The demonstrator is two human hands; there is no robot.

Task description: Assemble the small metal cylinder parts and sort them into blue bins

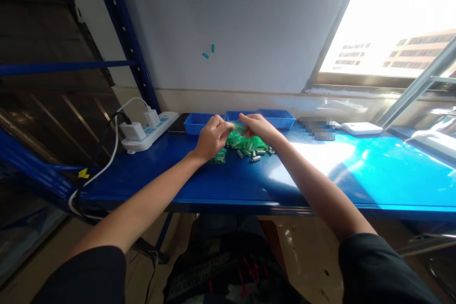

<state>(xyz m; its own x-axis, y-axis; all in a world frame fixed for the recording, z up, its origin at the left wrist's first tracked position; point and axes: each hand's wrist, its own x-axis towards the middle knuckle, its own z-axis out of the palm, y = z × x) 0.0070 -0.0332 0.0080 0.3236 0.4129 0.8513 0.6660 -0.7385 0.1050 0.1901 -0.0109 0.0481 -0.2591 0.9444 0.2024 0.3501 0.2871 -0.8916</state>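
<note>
A heap of small green parts (245,144) with several little grey metal pieces (255,155) lies on the blue table top (228,175). My left hand (211,137) and my right hand (257,128) meet just above the heap, fingers pinched together on a small green part (235,128) held between them. A few green parts (218,156) lie under my left wrist.
Blue trays (196,123) (278,118) stand behind the heap against the wall. A white power strip (149,134) with chargers and cables sits at the left, next to a dark phone (177,124). A white device (361,128) lies at the right under the window. A blue rack upright (124,33) stands left.
</note>
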